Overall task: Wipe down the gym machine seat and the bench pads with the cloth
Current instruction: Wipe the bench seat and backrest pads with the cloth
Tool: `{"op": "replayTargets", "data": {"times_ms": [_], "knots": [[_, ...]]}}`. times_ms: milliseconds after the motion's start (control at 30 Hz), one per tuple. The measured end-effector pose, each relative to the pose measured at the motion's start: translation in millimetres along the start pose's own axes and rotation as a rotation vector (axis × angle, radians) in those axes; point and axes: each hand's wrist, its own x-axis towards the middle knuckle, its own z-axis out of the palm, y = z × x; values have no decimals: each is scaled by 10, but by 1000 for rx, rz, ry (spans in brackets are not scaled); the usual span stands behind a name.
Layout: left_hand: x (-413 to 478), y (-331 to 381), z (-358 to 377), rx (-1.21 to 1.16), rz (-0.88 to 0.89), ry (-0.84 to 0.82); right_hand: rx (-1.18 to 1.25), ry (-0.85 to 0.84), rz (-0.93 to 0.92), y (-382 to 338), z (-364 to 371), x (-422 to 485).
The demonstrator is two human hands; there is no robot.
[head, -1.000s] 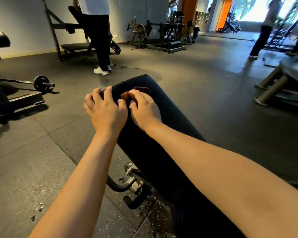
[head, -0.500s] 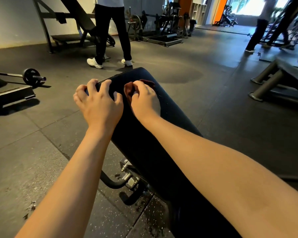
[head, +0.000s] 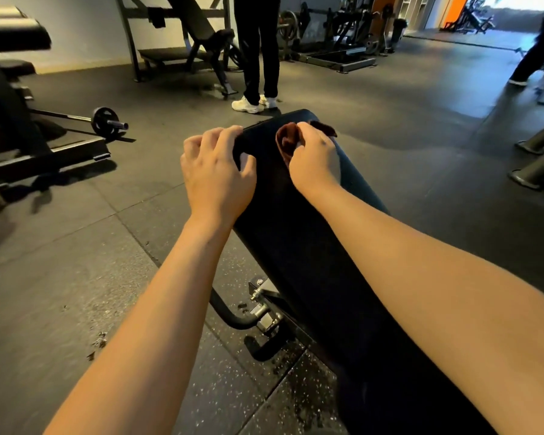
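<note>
A long black bench pad [head: 296, 233] runs from the lower right up to the middle of the view. At its far end my right hand [head: 316, 161] grips a dark red-brown cloth [head: 285, 141], bunched on the pad top. My left hand [head: 215, 171] rests on the pad's left edge, its fingers curled over the rim. The two hands lie side by side with a gap of bare pad between them. The bench's metal hinge and frame [head: 263, 312] show under the pad.
A person in black trousers and white shoes [head: 253, 105] stands just beyond the pad's far end. A barbell with a plate [head: 106, 120] lies on the floor at left, beside a machine frame [head: 16, 127]. Grey machine legs [head: 537, 158] stand at right. Dark rubber floor [head: 60, 262] surrounds the bench.
My hands have spread a little apart on the pad's far end and the cloth now shows more between them. The view has shifted; the standing person has stepped closer to the bench end.
</note>
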Motion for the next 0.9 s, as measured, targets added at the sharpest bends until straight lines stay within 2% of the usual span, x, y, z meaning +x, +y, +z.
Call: {"op": "replayTargets", "data": {"times_ms": [100,200,300,333,467,533,600,700,800,900], "knots": [[13,17,-24,-85,-34,7,103,22,-350,-257,173,-375],[65,-21,-97,-250,-85,-23,137,4,-522,-320,197,-473],[41,-100,-125,-232,-56,-58,24,-56,-537,-203,126,-280],[32,-114,-135,-234,-59,-56,15,-72,-481,-180,93,-166],[-8,-102,-143,-258,-64,-78,31,-64,-50,-171,-67,225],[-2,-74,-140,-262,-66,-79,29,-19,3,-205,-66,239],[-23,-57,-138,-249,-78,-67,79,6,-138,-286,30,52],[-9,-45,-154,-290,-110,-66,156,-35,-463,-380,206,-315],[6,-58,-196,-341,-114,-89,190,-67,-572,-374,176,-410],[21,-50,-180,-253,-68,-80,83,-135,-588,-294,85,-249]]}}
